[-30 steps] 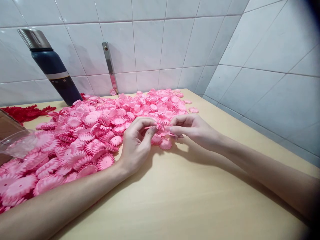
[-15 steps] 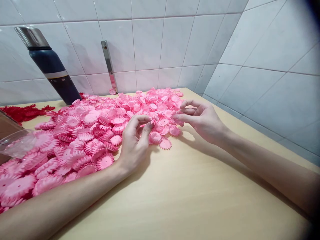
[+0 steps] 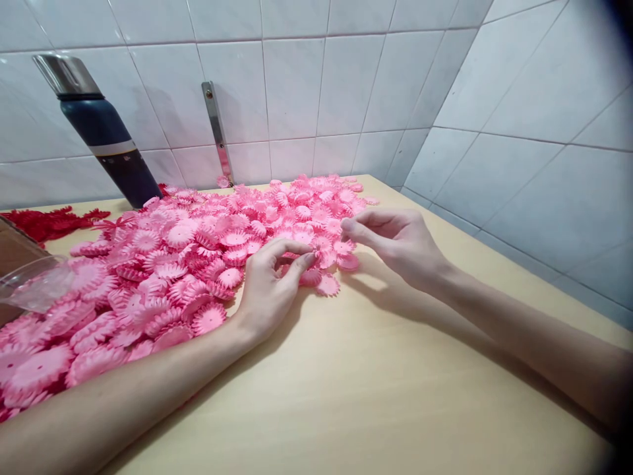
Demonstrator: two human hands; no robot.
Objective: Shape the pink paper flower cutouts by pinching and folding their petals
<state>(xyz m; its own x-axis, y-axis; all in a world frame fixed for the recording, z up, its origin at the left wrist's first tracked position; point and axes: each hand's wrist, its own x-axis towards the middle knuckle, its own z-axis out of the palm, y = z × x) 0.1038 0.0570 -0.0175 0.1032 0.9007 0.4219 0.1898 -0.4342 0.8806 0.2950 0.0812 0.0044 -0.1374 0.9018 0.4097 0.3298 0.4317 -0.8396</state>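
Observation:
A big heap of pink scalloped discs (image 3: 180,234), like flower layers with small centre holes, spreads over the table. At the heap's front right edge, my left hand (image 3: 271,284) pinches a pink scalloped disc between thumb and index finger; most of that piece is hidden or merges with the heap. My right hand (image 3: 403,247) hovers over the right end of the heap, its thumb and index finger pressed together. Whatever sits between those tips is too small to make out. A loose disc (image 3: 328,285) lies on the table just in front of the left fingertips.
A dark blue bottle (image 3: 111,142) with a steel cap stands behind the heap. Red pieces (image 3: 42,224) lie at the far left, near a cardboard box (image 3: 17,247) and clear plastic (image 3: 37,284). Tiled walls bound the pale table (image 3: 356,396) behind and at right.
My right fingers, spread before, have come together in a pinch. My left fingertips have shifted slightly right and down. A disc now shows beyond my right hand.

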